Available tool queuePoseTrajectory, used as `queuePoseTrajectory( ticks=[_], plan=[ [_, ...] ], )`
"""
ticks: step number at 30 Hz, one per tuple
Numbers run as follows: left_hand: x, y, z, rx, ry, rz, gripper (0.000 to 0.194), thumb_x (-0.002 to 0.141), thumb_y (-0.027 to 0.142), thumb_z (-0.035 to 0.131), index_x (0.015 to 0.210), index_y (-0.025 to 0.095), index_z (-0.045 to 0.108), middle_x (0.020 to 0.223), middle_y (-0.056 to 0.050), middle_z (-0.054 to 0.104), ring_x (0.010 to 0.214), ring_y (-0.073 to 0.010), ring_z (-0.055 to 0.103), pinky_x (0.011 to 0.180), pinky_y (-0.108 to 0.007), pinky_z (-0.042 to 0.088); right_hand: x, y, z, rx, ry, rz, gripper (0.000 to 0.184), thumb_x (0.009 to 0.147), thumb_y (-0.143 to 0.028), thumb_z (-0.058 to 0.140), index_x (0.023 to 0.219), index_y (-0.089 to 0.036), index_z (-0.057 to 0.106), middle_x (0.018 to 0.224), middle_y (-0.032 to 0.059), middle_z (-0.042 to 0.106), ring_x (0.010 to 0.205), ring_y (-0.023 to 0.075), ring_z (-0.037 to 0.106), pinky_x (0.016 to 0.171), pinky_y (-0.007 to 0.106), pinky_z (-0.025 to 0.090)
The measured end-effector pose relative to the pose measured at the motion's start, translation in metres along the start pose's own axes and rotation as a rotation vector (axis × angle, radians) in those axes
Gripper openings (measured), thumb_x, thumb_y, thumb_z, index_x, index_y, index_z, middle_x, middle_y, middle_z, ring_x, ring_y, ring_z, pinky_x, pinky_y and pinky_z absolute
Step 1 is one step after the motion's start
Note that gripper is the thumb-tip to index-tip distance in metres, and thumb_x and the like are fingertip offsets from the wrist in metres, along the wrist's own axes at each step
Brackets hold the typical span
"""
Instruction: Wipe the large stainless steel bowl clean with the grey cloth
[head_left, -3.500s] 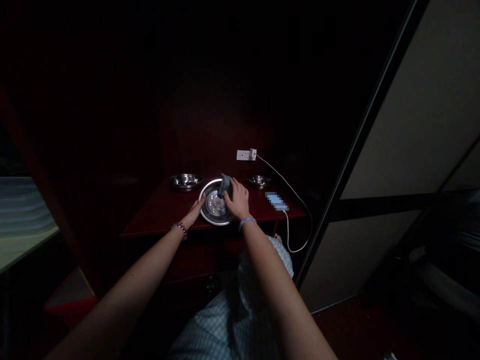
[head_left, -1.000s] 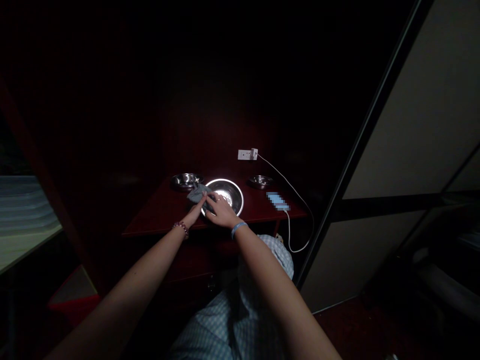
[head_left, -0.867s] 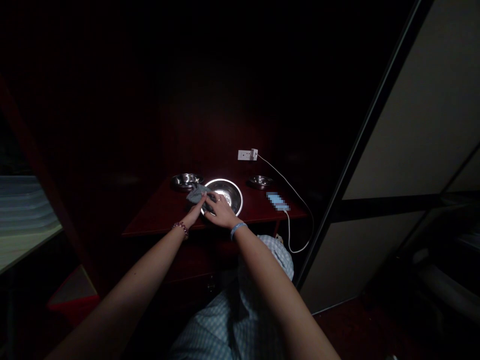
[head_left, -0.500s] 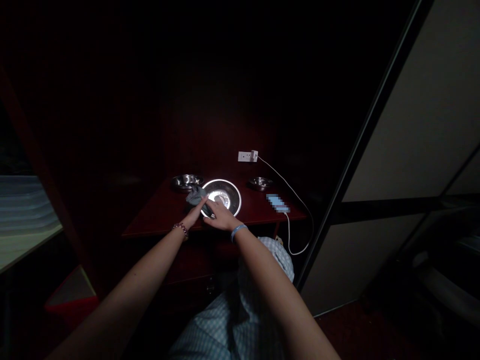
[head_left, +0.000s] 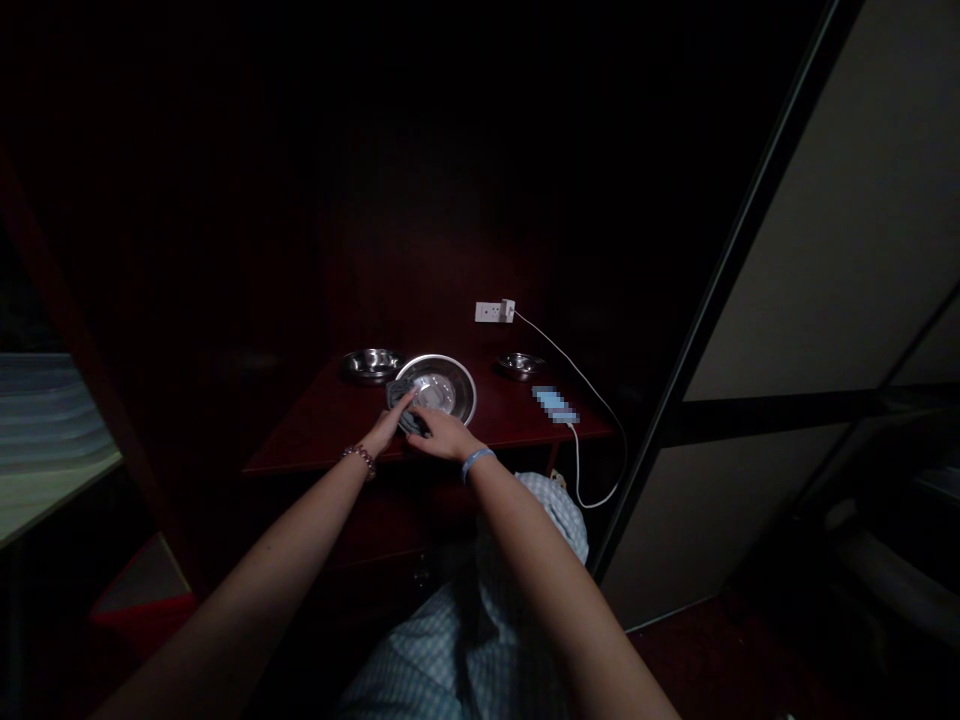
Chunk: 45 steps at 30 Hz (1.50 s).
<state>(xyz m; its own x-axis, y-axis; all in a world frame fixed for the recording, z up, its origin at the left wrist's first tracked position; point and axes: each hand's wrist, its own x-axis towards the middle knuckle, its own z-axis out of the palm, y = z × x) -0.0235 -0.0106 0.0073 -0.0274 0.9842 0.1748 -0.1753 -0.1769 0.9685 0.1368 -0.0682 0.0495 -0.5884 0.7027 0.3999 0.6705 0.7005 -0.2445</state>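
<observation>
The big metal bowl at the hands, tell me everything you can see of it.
The big bowl is round, shiny and silvery, apparently stainless steel, with a pale rim and a bright, reflective bottom. It is open side up over the front of the dark red shelf; whether it rests flat is unclear. A grey cloth covers part of its near left side, where the left hand and right hand come together.

Shows no readable text, label, brand, number or sign anywhere in the frame. Hides any lettering on the light-blue device (head_left: pixel 556 404), right of centre, behind coarse pixel blocks. Leaves any markings on the wall socket (head_left: pixel 488 312), near the centre, too small to read.
</observation>
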Motion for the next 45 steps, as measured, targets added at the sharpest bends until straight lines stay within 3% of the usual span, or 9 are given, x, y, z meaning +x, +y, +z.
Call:
queuePoseTrajectory(
  ticks=[2, 5, 11, 17, 24, 29, 39, 42, 45],
  plan=[
    [-0.004, 0.005, 0.004, -0.044, 0.076, 0.009, 0.052, 0.08, 0.049, 0.074, 0.118, 0.013, 0.071, 0.124, -0.013, 0.075, 0.129, -0.031, 0.062, 0.113, -0.041, 0.046, -0.001, -0.002, -0.002, -0.044, -0.024, 0.02, 0.051, 0.093, -0.035, 0.063, 0.14, -0.019, 0.055, 0.134, 0.0124, 0.067, 0.12, 0.0272, 0.065, 0.102, 0.04, 0.049],
    [-0.009, 0.012, 0.009, -0.077, 0.07, 0.044, 0.054, 0.078, 0.048, 0.076, 0.121, 0.016, 0.07, 0.131, -0.012, 0.072, 0.132, -0.0293, 0.061, 0.114, -0.04, 0.045, -0.003, -0.005, -0.005, -0.126, -0.047, 0.053, 0.048, 0.093, -0.037, 0.063, 0.137, -0.017, 0.058, 0.131, 0.0149, 0.067, 0.119, 0.0299, 0.065, 0.1, 0.042, 0.051],
    [-0.011, 0.014, 0.013, -0.073, 0.102, 0.017, 0.047, 0.082, 0.047, 0.072, 0.116, 0.015, 0.072, 0.12, -0.012, 0.077, 0.131, -0.0295, 0.062, 0.113, -0.04, 0.046, -0.003, -0.008, -0.008, -0.302, -0.059, 0.063, 0.037, 0.094, -0.042, 0.061, 0.121, -0.018, 0.067, 0.123, 0.0147, 0.07, 0.115, 0.0309, 0.066, 0.093, 0.042, 0.055],
    [-0.005, 0.011, 0.014, -0.045, 0.174, 0.004, 0.037, 0.082, 0.043, 0.072, 0.106, 0.015, 0.073, 0.113, -0.012, 0.079, 0.123, -0.0299, 0.066, 0.111, -0.041, 0.048, -0.003, -0.011, -0.01, -0.4, -0.075, 0.094, 0.042, 0.097, -0.047, 0.053, 0.116, -0.014, 0.071, 0.122, 0.0176, 0.07, 0.114, 0.0327, 0.065, 0.091, 0.043, 0.056],
    [-0.001, 0.009, 0.015, -0.14, 0.241, -0.044, 0.026, 0.086, 0.03, 0.067, 0.105, 0.014, 0.073, 0.103, -0.011, 0.08, 0.116, -0.0269, 0.07, 0.109, -0.04, 0.049, -0.002, -0.014, -0.018, -0.373, -0.127, 0.171, 0.049, 0.103, -0.053, 0.041, 0.115, -0.018, 0.074, 0.128, 0.0118, 0.068, 0.119, 0.0281, 0.062, 0.092, 0.037, 0.055],
    [0.003, 0.006, 0.014, -0.124, 0.25, -0.054, 0.024, 0.087, 0.03, 0.066, 0.101, 0.013, 0.074, 0.102, -0.011, 0.08, 0.117, -0.0279, 0.069, 0.109, -0.04, 0.048, 0.0, -0.014, -0.02, -0.356, -0.101, 0.195, 0.04, 0.103, -0.046, 0.046, 0.116, -0.021, 0.075, 0.127, 0.0091, 0.07, 0.117, 0.0253, 0.064, 0.091, 0.032, 0.054],
    [0.005, 0.002, 0.013, -0.142, 0.226, -0.029, 0.034, 0.084, 0.04, 0.07, 0.104, 0.014, 0.073, 0.11, -0.013, 0.079, 0.119, -0.029, 0.068, 0.109, -0.042, 0.046, 0.0, -0.014, -0.026, -0.304, 0.068, 0.46, 0.042, 0.106, -0.044, 0.039, 0.12, -0.026, 0.075, 0.111, 0.0098, 0.077, 0.106, 0.0233, 0.072, 0.087, 0.03, 0.053],
    [0.002, 0.006, 0.015, -0.123, 0.223, -0.032, 0.037, 0.085, 0.044, 0.069, 0.105, 0.014, 0.073, 0.107, -0.014, 0.079, 0.119, -0.0302, 0.068, 0.108, -0.042, 0.047, 0.0, -0.015, -0.026, -0.292, 0.09, 0.478, 0.042, 0.106, -0.044, 0.04, 0.122, -0.025, 0.074, 0.111, 0.0102, 0.078, 0.106, 0.0233, 0.072, 0.088, 0.03, 0.053],
    [-0.001, 0.009, 0.017, -0.097, 0.224, -0.032, 0.035, 0.088, 0.043, 0.065, 0.107, 0.014, 0.073, 0.105, -0.012, 0.08, 0.12, -0.0299, 0.068, 0.108, -0.042, 0.048, 0.0, -0.017, -0.024, -0.262, 0.041, 0.391, 0.042, 0.104, -0.049, 0.044, 0.123, -0.027, 0.074, 0.109, 0.0085, 0.078, 0.107, 0.0235, 0.071, 0.089, 0.03, 0.052]
  ],
)
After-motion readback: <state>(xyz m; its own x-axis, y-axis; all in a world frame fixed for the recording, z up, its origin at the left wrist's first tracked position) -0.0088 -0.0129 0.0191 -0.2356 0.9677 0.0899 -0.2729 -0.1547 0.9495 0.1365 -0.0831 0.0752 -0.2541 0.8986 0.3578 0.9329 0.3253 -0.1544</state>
